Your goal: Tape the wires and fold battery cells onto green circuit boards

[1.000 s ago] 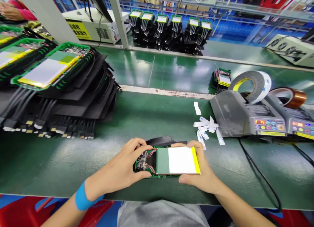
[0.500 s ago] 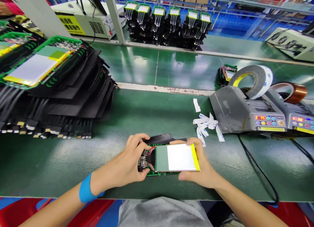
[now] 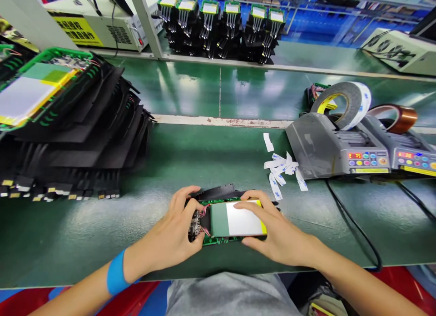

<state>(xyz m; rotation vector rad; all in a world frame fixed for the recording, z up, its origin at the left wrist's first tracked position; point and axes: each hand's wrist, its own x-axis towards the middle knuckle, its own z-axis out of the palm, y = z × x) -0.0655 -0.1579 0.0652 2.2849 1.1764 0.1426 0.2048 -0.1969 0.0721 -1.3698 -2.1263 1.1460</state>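
Note:
A flat battery pack (image 3: 220, 219), part green and part white with a yellow end strip, lies in a green-edged black casing (image 3: 218, 240) on the bench. My left hand (image 3: 173, 232) grips the casing's left end, thumb at the near edge and fingers at the far edge, around a small circuit board (image 3: 195, 226) with red and black wires. My right hand (image 3: 281, 232) is closed over the right end, thumb at the near edge, one finger lying across the white face. Its grip takes in the pack and perhaps the casing beneath. A black flap (image 3: 218, 192) sticks out behind.
Stacked black casings with cables (image 3: 102, 125) stand at left. White tape strips (image 3: 277, 168) lie ahead, beside a grey tape dispenser (image 3: 320, 147) carrying a tape roll (image 3: 356, 104). A second dispenser (image 3: 398, 143) is farther right; a black cable (image 3: 354, 229) runs to the bench edge.
My right hand has shifted from the pack's right end to over its top, and the pack sits lower and flatter in the casing. My left hand keeps its hold. The view has shifted slightly.

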